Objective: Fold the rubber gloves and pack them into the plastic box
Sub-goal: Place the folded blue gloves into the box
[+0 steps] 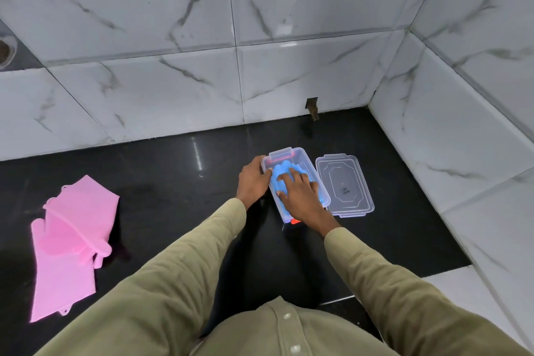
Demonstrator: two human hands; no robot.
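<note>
I am packing the blue glove (278, 182) into the box (306, 166). My right hand (299, 196) presses it down with flat, spread fingers; my left hand (253, 179) grips the box wall to steady it. Next I must fetch the pink gloves (72, 240), far left of my fingers, not yet fully folded I think. The lid (345, 185) lies just right of the box.
</note>
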